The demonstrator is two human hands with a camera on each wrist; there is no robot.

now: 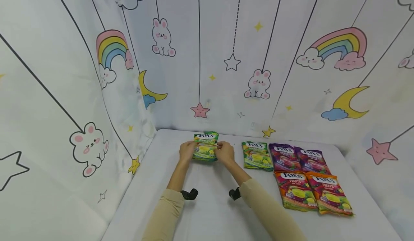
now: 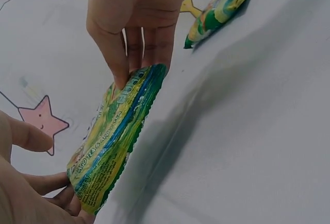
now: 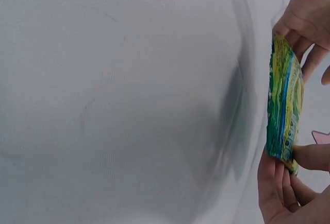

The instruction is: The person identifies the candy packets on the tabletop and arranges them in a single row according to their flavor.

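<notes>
A green and yellow FOX'S candy bag (image 1: 205, 147) is held up over the far part of the table, its printed front facing the head camera. My left hand (image 1: 187, 151) holds its left edge. In the left wrist view that hand's fingers (image 2: 47, 183) are at the bag's end, the thumb standing off it. The opposite edge is pinched by my right hand (image 1: 225, 152). In the right wrist view the right thumb (image 3: 312, 157) presses one face, with fingers curled behind. The bag's crimped lower edge and its shadow on the cloth show in both wrist views.
To the right lie another green candy bag (image 1: 257, 156), two purple berry bags (image 1: 284, 157) and, nearer, two red-orange fruit bags (image 1: 295, 191). White cloth covers the table (image 1: 207, 212). A patterned fabric backdrop (image 1: 220, 86) rises behind and at both sides.
</notes>
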